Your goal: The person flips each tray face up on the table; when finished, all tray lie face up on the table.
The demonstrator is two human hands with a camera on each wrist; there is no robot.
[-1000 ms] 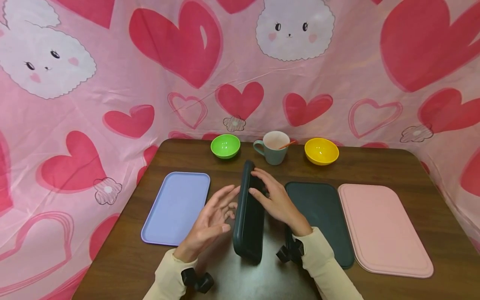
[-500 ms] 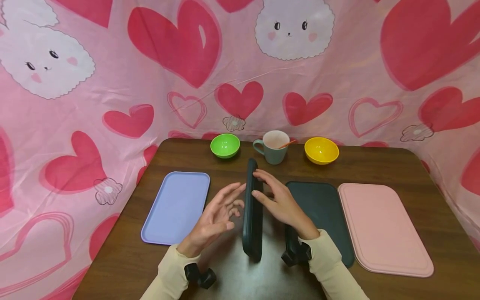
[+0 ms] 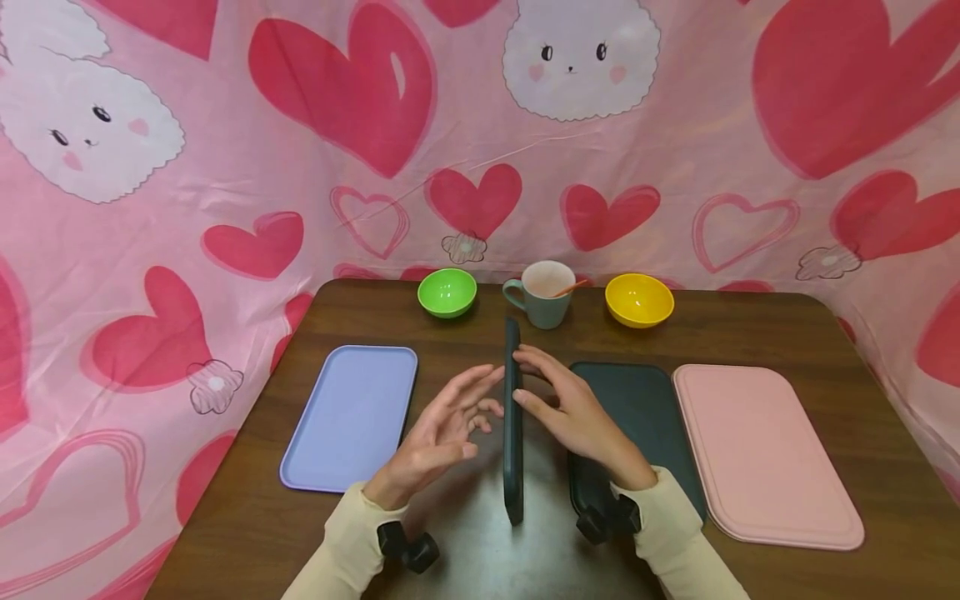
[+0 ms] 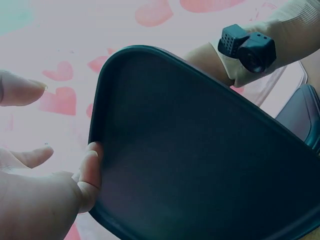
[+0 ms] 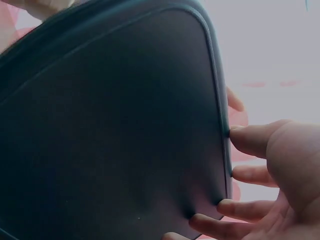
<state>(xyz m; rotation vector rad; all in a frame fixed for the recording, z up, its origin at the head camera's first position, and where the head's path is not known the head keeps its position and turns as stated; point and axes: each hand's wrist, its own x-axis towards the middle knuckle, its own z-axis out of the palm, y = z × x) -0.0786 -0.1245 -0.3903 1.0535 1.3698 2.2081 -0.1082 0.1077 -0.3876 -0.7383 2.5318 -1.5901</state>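
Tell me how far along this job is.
Looks done: blue tray, flat dark tray and pink tray lie on the table. In hand: the upright dark tray, between left hand and right hand. Probably remaining: laying it down, since it isn't flat.

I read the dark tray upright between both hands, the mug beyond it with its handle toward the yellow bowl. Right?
Not quite: the head view shows the mug with its handle toward the green bowl. The dark tray is indeed upright between left hand and right hand, with the mug beyond it.
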